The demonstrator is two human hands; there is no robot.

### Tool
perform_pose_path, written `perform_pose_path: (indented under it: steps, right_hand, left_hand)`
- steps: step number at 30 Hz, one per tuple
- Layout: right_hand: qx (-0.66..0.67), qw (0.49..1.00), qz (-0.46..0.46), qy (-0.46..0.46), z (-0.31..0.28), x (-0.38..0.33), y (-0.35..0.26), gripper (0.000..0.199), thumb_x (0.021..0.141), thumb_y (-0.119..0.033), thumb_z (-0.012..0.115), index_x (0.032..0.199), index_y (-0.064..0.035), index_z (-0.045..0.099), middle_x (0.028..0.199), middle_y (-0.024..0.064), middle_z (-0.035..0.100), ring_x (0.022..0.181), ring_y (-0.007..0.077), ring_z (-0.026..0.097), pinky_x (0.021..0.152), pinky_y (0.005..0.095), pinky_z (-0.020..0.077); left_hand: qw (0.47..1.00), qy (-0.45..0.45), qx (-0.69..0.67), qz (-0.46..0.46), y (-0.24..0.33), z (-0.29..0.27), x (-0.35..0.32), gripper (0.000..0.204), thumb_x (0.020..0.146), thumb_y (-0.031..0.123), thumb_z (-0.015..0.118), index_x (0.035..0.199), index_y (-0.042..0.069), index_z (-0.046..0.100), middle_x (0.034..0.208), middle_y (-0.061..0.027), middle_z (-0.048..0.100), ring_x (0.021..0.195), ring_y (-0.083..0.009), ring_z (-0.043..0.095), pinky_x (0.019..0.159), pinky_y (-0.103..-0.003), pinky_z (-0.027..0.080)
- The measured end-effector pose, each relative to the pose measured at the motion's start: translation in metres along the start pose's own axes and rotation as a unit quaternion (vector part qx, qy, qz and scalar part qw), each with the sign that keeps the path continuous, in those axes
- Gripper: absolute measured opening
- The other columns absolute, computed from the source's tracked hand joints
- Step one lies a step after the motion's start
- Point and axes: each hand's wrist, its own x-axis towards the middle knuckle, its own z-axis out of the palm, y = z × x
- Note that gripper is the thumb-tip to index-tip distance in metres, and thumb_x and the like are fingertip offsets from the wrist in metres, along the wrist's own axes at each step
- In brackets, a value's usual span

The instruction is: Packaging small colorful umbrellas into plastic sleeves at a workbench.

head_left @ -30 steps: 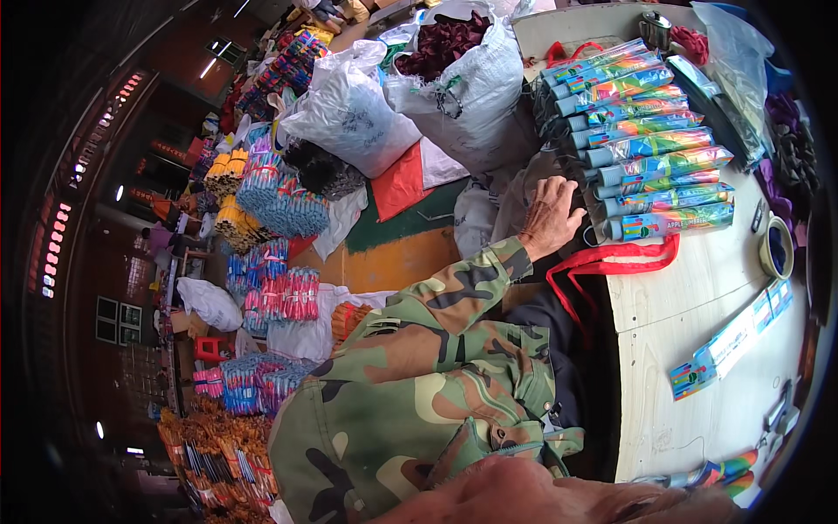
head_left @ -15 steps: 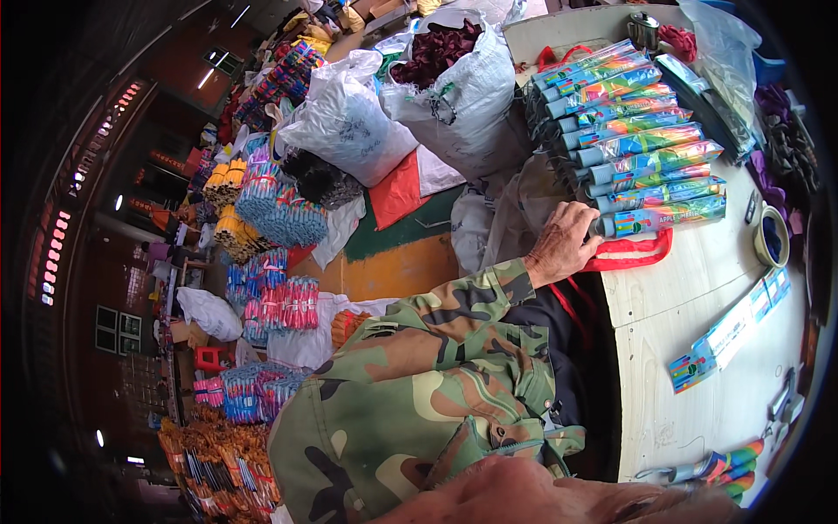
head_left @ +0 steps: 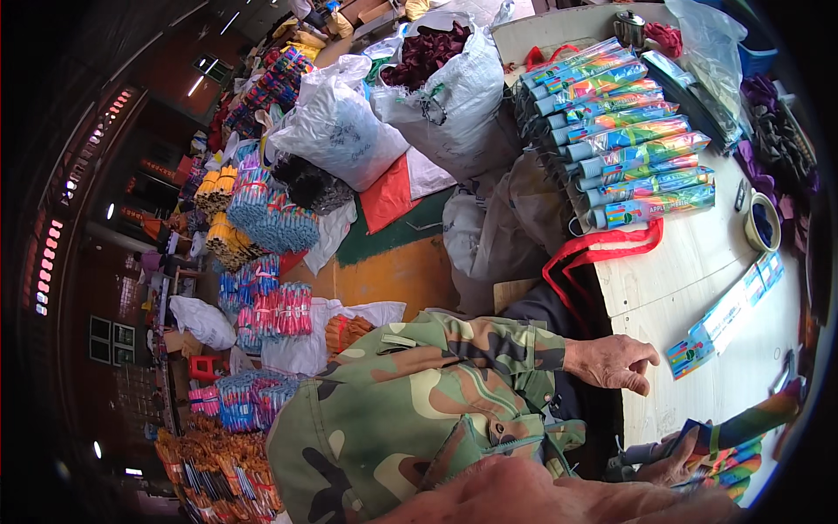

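My left hand (head_left: 613, 362), in a camouflage sleeve, hangs at the table's edge with bent fingers apart and nothing between them. Just beyond its fingertips lies a flat printed sleeve (head_left: 724, 316), blue and white. Low on the right, my right hand (head_left: 668, 463) is closed around a folded rainbow umbrella (head_left: 755, 417), tilted up off the table; its grip is partly hidden. More rainbow cloth (head_left: 742, 467) lies beneath it. A row of folded umbrellas in bright printed sleeves (head_left: 659, 205) lies at the table's far end, away from both hands.
The pale table (head_left: 659, 284) carries a red strap (head_left: 611, 244), a small bowl (head_left: 761, 223), a metal cup (head_left: 628, 29) and clear plastic (head_left: 711, 48). White sacks (head_left: 445, 96) stand beyond it. Bundled umbrellas (head_left: 271, 214) are piled on the floor at left.
My left hand has left the near end of the umbrella row and swung back toward the flat sleeve. My right hand has come into view, lifting a rainbow umbrella from the table.
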Motion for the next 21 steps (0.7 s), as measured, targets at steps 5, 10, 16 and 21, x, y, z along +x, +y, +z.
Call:
perform_pose_path:
  steps: [5, 10, 16, 21]
  right_hand:
    - [0.267, 0.961, 0.005, -0.07, 0.119, -0.037, -0.005, 0.058, 0.102, -0.035, 0.071, 0.145, 0.0013, 0.055, 0.116, 0.0138, 0.071, 0.105, 0.0222, 0.068, 0.082, 0.0296, 0.0555]
    - [0.234, 0.959, -0.006, -0.163, 0.119, -0.038, -0.011, 0.063, 0.106, -0.049, 0.069, 0.141, 0.0034, 0.062, 0.121, 0.0136, 0.074, 0.106, 0.0203, 0.069, 0.097, 0.0358, 0.0522]
    - [0.013, 0.919, -0.143, -0.368, 0.027, 0.044, 0.021, 0.091, 0.106, -0.075, 0.052, 0.143, 0.0075, 0.062, 0.118, 0.0151, 0.073, 0.108, 0.0233, 0.069, 0.101, 0.0396, 0.0521]
    - [0.323, 0.925, -0.101, -0.173, 0.052, 0.043, -0.033, 0.091, 0.109, -0.065, 0.056, 0.159, 0.01, 0.042, 0.133, 0.0171, 0.066, 0.117, 0.0278, 0.069, 0.109, 0.0425, 0.0526]
  left_hand:
    - [0.985, -0.088, -0.141, -0.042, 0.016, 0.004, -0.003, 0.111, 0.089, 0.075, 0.078, 0.156, -0.005, 0.041, 0.115, -0.0185, 0.068, 0.104, -0.0283, 0.07, 0.091, -0.04, 0.057]
    - [0.942, -0.09, -0.265, -0.186, 0.031, -0.019, -0.016, 0.06, 0.094, 0.033, 0.081, 0.138, 0.0, 0.057, 0.092, -0.0072, 0.069, 0.077, -0.0166, 0.066, 0.069, -0.031, 0.053]
    - [0.992, 0.016, -0.11, -0.053, 0.003, -0.008, -0.026, 0.028, 0.094, 0.026, 0.078, 0.107, 0.004, 0.065, 0.074, -0.0022, 0.061, 0.068, -0.0127, 0.062, 0.062, -0.036, 0.049]
    - [0.991, 0.015, 0.131, 0.007, 0.005, 0.0, -0.029, 0.027, 0.085, 0.02, 0.079, 0.1, 0.005, 0.063, 0.076, -0.0165, 0.064, 0.073, -0.0375, 0.07, 0.065, -0.048, 0.052]
